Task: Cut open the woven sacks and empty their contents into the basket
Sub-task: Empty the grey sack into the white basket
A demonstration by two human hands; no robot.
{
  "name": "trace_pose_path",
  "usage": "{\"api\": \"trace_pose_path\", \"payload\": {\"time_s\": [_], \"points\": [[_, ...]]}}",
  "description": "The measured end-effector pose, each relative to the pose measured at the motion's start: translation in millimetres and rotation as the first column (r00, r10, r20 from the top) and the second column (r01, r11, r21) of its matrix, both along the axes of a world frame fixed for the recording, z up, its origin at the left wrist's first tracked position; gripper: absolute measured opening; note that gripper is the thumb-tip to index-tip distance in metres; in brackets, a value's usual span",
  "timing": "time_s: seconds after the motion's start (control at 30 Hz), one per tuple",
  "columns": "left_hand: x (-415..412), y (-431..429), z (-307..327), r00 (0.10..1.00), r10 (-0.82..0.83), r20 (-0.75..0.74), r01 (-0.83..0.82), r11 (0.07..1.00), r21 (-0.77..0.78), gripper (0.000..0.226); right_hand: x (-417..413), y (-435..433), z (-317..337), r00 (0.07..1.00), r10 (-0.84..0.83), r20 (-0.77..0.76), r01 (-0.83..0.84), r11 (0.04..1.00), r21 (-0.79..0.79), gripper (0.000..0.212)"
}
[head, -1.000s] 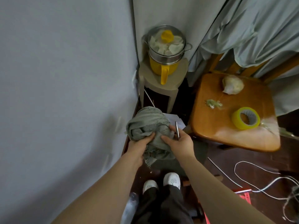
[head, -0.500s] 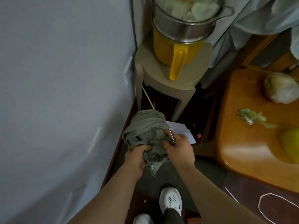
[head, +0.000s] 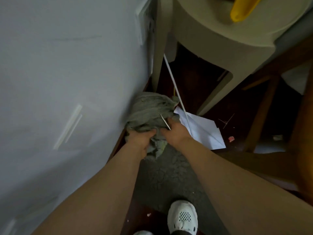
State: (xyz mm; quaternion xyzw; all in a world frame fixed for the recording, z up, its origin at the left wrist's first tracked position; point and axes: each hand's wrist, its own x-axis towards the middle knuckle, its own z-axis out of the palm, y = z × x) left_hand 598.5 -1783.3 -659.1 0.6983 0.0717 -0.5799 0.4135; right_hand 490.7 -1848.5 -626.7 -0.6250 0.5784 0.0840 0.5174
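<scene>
I have both hands on the sack (head: 152, 112), a bunched grey bundle held low, just in front of the stool (head: 203, 39), by its left leg. My left hand (head: 138, 141) is closed tight round the sack's lower folds. My right hand (head: 176, 133) has its fingers curled into the cloth on the side nearer the stool, and a thin metal blade (head: 165, 122) sticks up out of that same grip. How the blade is pinned I cannot tell.

As I judge it, the task is at an early stage. I see no open cut in the sack, though its folds could hide one, and nothing is spilling out. No basket is in view, so the emptying is all left to do. A white paper (head: 203, 131) lies on the floor under the stool's front edge.
</scene>
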Motion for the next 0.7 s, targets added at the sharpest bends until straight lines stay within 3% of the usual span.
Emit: {"api": "trace_pose_path", "payload": {"time_s": [0.13, 0.2, 0.27, 0.33, 0.4, 0.6, 0.7], "points": [[-6, 12, 1, 0.996, -0.090, 0.027, 0.089, 0.996, 0.026, 0.099, -15, 14, 5, 0.997, -0.019, -0.069, 0.024, 0.997, 0.077, 0.033], [-13, 18, 16, 0.975, -0.200, 0.094, 0.194, 0.979, 0.063, 0.094, -28, 21, 23, 0.993, -0.076, -0.094, 0.085, 0.992, 0.096, 0.015], [-19, 21, 43, 0.927, -0.332, 0.175, 0.324, 0.943, 0.078, 0.070, -41, 27, 51, 0.982, -0.143, -0.124, 0.158, 0.980, 0.118, 0.027], [-24, 24, 82, 0.801, -0.515, 0.304, 0.497, 0.856, 0.140, 0.044, -51, 32, 87, 0.969, -0.198, -0.149, 0.215, 0.970, 0.112, 0.035], [-29, 27, 125, 0.664, -0.630, 0.402, 0.612, 0.767, 0.192, 0.034, -59, 38, 125, 0.955, -0.253, -0.152, 0.270, 0.957, 0.103, 0.037], [-47, 61, 259, 0.371, -0.791, 0.487, 0.766, 0.557, 0.322, 0.042, -74, 73, 256, 0.933, -0.343, -0.105, 0.354, 0.929, 0.110, 0.008], [-55, 81, 315, 0.272, -0.816, 0.510, 0.780, 0.497, 0.380, 0.049, -84, 94, 311, 0.921, -0.382, -0.078, 0.389, 0.916, 0.095, 0.011]]}}
